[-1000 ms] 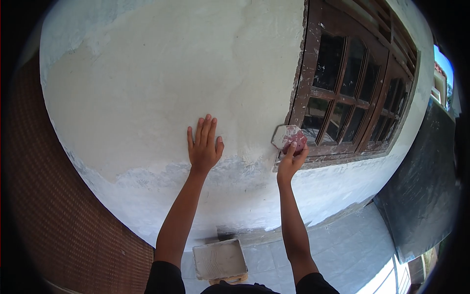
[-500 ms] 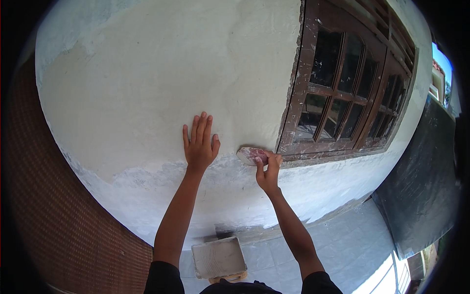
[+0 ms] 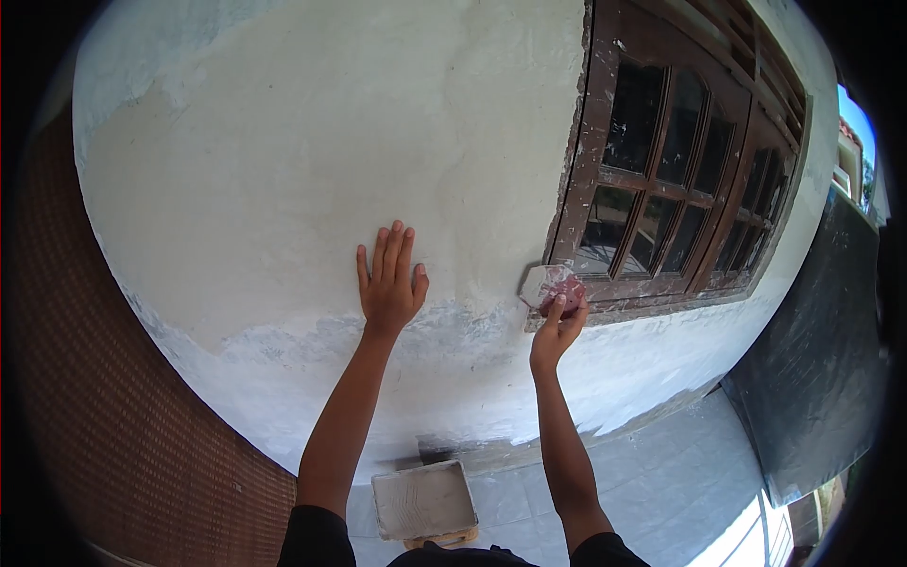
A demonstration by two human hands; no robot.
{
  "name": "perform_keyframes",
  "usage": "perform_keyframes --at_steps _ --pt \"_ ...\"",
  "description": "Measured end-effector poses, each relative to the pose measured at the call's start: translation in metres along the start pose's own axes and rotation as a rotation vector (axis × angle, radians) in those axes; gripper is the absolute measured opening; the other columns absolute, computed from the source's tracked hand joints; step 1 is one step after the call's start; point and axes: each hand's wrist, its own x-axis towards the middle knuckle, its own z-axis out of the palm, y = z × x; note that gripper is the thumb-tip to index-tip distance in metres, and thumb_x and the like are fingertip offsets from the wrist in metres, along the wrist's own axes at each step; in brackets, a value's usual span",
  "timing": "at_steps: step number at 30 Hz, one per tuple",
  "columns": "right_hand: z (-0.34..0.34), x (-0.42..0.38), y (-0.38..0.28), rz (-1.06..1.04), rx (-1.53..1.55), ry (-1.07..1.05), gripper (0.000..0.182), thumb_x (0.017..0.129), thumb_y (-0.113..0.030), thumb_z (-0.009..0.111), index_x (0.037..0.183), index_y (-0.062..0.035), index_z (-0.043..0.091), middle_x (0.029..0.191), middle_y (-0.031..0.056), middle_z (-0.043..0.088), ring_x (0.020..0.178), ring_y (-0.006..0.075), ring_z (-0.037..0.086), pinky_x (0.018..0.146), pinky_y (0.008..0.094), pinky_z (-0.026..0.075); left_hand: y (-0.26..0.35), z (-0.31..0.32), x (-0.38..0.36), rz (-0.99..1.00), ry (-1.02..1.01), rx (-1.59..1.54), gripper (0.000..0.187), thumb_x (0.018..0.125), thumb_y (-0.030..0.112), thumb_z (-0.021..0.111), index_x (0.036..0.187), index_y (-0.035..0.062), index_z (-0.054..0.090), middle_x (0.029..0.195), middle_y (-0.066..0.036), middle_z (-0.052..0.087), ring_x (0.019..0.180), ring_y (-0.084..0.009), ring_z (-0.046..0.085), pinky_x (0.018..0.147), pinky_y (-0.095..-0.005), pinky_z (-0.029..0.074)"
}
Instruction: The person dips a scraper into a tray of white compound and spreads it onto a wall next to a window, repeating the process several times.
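Note:
My left hand (image 3: 389,291) lies flat against the pale plastered wall (image 3: 321,151), fingers stretched upward and holding nothing. At the lower left corner of the brown window frame (image 3: 605,288), my right hand (image 3: 557,335) grips a flat, many-sided pad (image 3: 543,283), reddish with white smears. Thumb and fingers pinch the pad's right lower edge, and its broad face is turned toward me. It overlaps the frame's corner in this view. Below the left hand, the wall shows a rougher, whiter band.
A paint tray (image 3: 377,506) coated in pale residue stands below, between my forearms. A woven brown panel (image 3: 161,406) borders the left. On the right hangs a dark sheet (image 3: 812,350), above a grey floor covering (image 3: 652,472). White specks mark the window's wood and panes.
My right hand has moved right with the pad, from the wall beside the window to the frame's corner, and the pad's face has turned toward me. The left hand stays on the wall.

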Motion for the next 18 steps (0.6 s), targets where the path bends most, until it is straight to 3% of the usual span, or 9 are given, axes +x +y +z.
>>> perform_keyframes --at_steps 3,4,6,7,8,12,14,16,18 --pt "-0.018 -0.013 0.016 -0.53 -0.649 -0.648 0.025 0.096 -0.007 0.054 0.119 0.001 0.051 0.102 0.0141 0.052 0.093 0.0202 0.052 0.084 0.0315 0.043 0.0 0.001 0.0 0.004 -0.004 -0.009 0.056 0.091 0.021 0.051 0.144 0.0093 0.04 0.151 -0.007 0.038 0.142 -0.0247 0.031 0.117 -0.0529 0.015" --pt "-0.02 -0.011 0.018 -0.524 -0.656 -0.647 0.025 0.096 -0.007 0.054 0.119 0.001 0.051 0.102 0.0141 0.052 0.093 0.0202 0.052 0.084 0.0315 0.043 0.0 0.001 -0.002 0.0 -0.002 -0.018 0.056 0.091 0.021 0.05 0.145 0.0092 0.04 0.151 -0.008 0.038 0.143 -0.0247 0.031 0.117 -0.0529 0.015" --pt "-0.017 0.002 0.022 -0.319 -0.541 -0.35 0.025 0.096 -0.008 0.055 0.12 0.001 0.051 0.103 0.0118 0.052 0.093 0.0188 0.05 0.086 0.0311 0.043 0.001 0.0 -0.003 0.001 -0.008 -0.017 0.056 0.091 0.021 0.05 0.144 0.0091 0.04 0.151 -0.008 0.038 0.142 -0.0248 0.031 0.117 -0.0528 0.015" --pt "-0.013 0.006 0.022 -0.086 -0.175 -0.148 0.025 0.098 -0.011 0.055 0.12 0.001 0.051 0.104 0.0097 0.052 0.094 0.017 0.05 0.089 0.0309 0.041 0.0 0.0 -0.001 0.001 -0.008 -0.012 0.055 0.091 0.021 0.05 0.144 0.009 0.04 0.151 -0.008 0.038 0.142 -0.0248 0.031 0.117 -0.0527 0.015" --pt "-0.013 0.008 0.015 -0.015 -0.115 -0.032 0.025 0.098 -0.012 0.055 0.119 0.0011 0.051 0.106 0.0087 0.052 0.095 0.0157 0.049 0.09 0.0305 0.04 0.0 0.0 0.0 -0.002 -0.001 -0.008 0.055 0.091 0.021 0.05 0.144 0.009 0.04 0.151 -0.008 0.038 0.142 -0.0248 0.031 0.117 -0.0527 0.015" --pt "-0.035 -0.007 0.031 -0.434 -0.58 -0.577 0.028 0.098 -0.012 0.055 0.123 0.0007 0.048 0.11 0.0096 0.053 0.1 0.0161 0.05 0.091 0.03 0.04 0.0 0.0 0.0 0.008 0.002 -0.012 0.055 0.091 0.021 0.051 0.144 0.009 0.04 0.151 -0.008 0.038 0.142 -0.0253 0.032 0.117 -0.0526 0.015" --pt "-0.034 -0.006 0.028 -0.41 -0.624 -0.563 0.031 0.096 -0.011 0.057 0.123 0.0006 0.048 0.111 0.0121 0.053 0.1 0.0192 0.051 0.09 0.0317 0.04 0.002 -0.001 -0.002 0.007 0.004 -0.023 0.055 0.091 0.021 0.051 0.144 0.009 0.04 0.151 -0.008 0.039 0.142 -0.0253 0.032 0.117 -0.0526 0.016" --pt "-0.026 0.003 0.022 0.031 -0.099 -0.034 0.032 0.092 -0.007 0.061 0.121 0.0009 0.051 0.111 0.0155 0.053 0.096 0.0238 0.051 0.088 0.0337 0.039 0.001 -0.001 -0.001 -0.002 -0.011 -0.02 0.055 0.091 0.021 0.05 0.144 0.0091 0.04 0.151 -0.008 0.039 0.142 -0.0252 0.032 0.117 -0.0524 0.016" --pt "-0.027 -0.002 0.019 0.018 -0.051 0.012 0.03 0.092 -0.008 0.061 0.119 0.0012 0.052 0.112 0.015 0.053 0.093 0.0232 0.051 0.085 0.0337 0.042 0.0 -0.001 -0.001 0.002 -0.003 -0.005 0.055 0.091 0.021 0.05 0.144 0.0091 0.041 0.151 -0.008 0.039 0.142 -0.0251 0.032 0.117 -0.0525 0.016"
